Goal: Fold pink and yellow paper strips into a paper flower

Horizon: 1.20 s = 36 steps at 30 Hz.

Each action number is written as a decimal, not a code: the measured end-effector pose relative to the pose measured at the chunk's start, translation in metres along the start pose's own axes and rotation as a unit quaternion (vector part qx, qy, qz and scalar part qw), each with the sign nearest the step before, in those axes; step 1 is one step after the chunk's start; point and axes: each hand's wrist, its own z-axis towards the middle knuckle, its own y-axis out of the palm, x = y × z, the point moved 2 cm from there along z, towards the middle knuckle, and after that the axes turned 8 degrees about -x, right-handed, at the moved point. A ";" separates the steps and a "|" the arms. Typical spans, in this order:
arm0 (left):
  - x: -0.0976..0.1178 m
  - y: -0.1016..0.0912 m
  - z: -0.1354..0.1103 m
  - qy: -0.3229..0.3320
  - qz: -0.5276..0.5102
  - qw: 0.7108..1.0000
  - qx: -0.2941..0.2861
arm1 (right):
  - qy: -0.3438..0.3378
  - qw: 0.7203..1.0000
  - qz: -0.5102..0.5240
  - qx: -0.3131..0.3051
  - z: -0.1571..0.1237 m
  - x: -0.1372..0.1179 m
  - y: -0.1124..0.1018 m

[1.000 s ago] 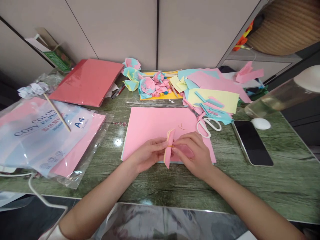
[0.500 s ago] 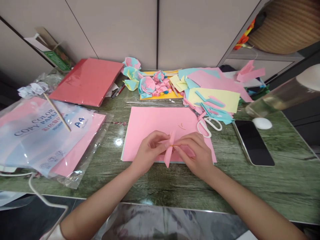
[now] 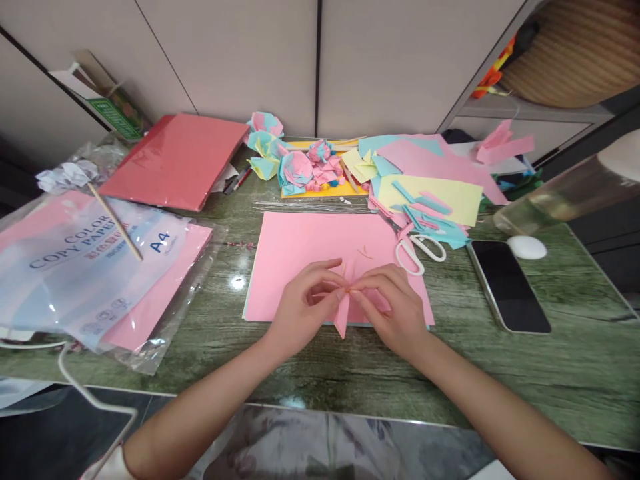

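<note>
A narrow folded strip of pink paper (image 3: 342, 319) stands on edge between my hands, above a stack of pink paper (image 3: 305, 243). My left hand (image 3: 305, 303) pinches it near its middle from the left, with thumb and a finger at the fold and the upper finger lifted. From the right, my right hand (image 3: 393, 303) pinches at the same spot, where a thin yellowish tie shows between the fingertips. Small thin yellowish pieces (image 3: 366, 253) lie on the pink sheet just beyond. White-handled scissors (image 3: 411, 257) rest at the stack's right edge.
Left are a bag of colour copy paper (image 3: 115, 267) and a red packet (image 3: 175, 160). Paper flowers (image 3: 295, 170), thin wires (image 3: 310, 207) and paper scraps (image 3: 435, 193) lie at the back. A phone (image 3: 509, 287), a white mouse-shaped object (image 3: 527, 247) and a clear bottle (image 3: 555, 190) stand right.
The folded pink paper has shifted slightly to the right and tilted. My left fingers have moved in to its middle, with one finger lifting. My right hand stays pinched there.
</note>
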 end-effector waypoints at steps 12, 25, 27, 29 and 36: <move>-0.008 -0.007 0.003 0.067 0.395 0.916 0.008 | 0.085 0.986 0.050 -0.135 0.006 0.016 0.012; -0.017 -0.004 0.007 0.117 0.510 0.852 0.001 | 0.097 0.982 0.069 -0.148 0.007 0.016 0.015; -0.014 -0.004 0.006 0.106 0.501 0.859 -0.002 | 0.102 0.982 0.052 -0.154 0.008 0.017 0.014; -0.012 -0.005 0.006 0.092 0.491 0.867 -0.003 | 0.107 0.980 0.028 -0.166 0.008 0.017 0.012; -0.009 -0.008 0.006 0.051 0.496 0.867 0.005 | 0.108 0.978 -0.022 -0.178 0.009 0.016 0.011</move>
